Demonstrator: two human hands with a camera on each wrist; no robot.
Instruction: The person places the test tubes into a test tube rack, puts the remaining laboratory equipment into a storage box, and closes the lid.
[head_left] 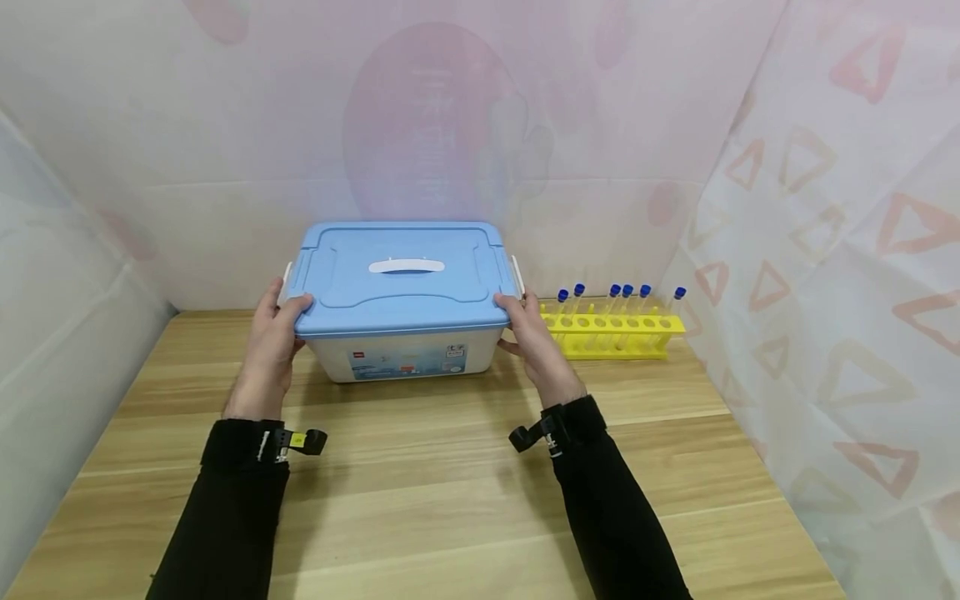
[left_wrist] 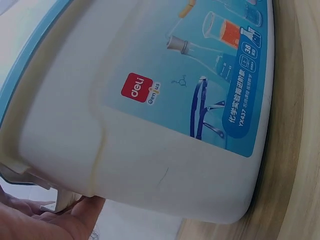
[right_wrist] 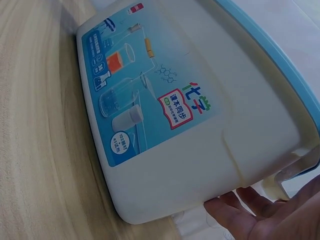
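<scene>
A storage box with a blue lid and a whitish body is held between both hands. The left hand grips its left end, thumb on the lid's edge and fingers at the side by the white latch. At the opposite end the right hand does the same; in the right wrist view its fingers press under the latch against the body. A blue label with laboratory glassware pictures covers the front. The box's underside is at or close to the tabletop; I cannot tell whether it touches.
Just right of the box stands a yellow rack with several blue-capped test tubes. The wooden table meets a patterned cloth backdrop behind, with more cloth at both sides.
</scene>
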